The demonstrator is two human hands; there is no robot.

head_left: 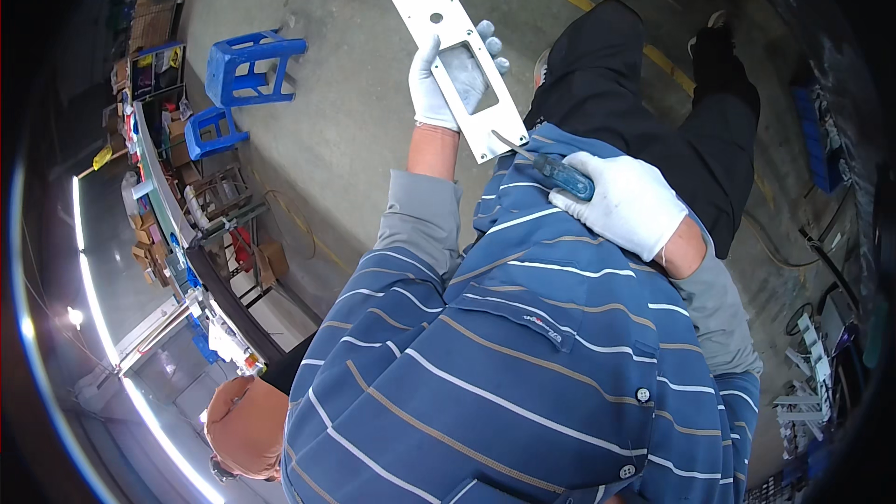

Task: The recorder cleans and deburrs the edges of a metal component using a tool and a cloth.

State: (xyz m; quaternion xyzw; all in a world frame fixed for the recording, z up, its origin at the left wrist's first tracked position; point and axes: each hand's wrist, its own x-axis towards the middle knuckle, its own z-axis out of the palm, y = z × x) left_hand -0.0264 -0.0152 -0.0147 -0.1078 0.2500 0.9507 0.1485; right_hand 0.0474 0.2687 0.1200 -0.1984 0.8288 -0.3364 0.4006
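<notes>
My left hand, in a white glove, is closed round a long white plate with one rounded end. The plate has a rectangular cutout, a round hole and several small holes; parts of my fingers show through the cutout and past its right edge. In a white glove too, my right hand grips a blue-handled hand tool with a slim metal shaft. The shaft's tip lies at the plate's square lower end, near a corner hole; whether it touches the plate I cannot tell. The plate is held tilted in front of my striped shirt.
Two blue plastic stools stand on the grey floor at the left. Beyond them runs a cluttered workbench with boxes. Another person's orange-brown cap shows at lower left. Stacked white parts and a blue crate are at the right.
</notes>
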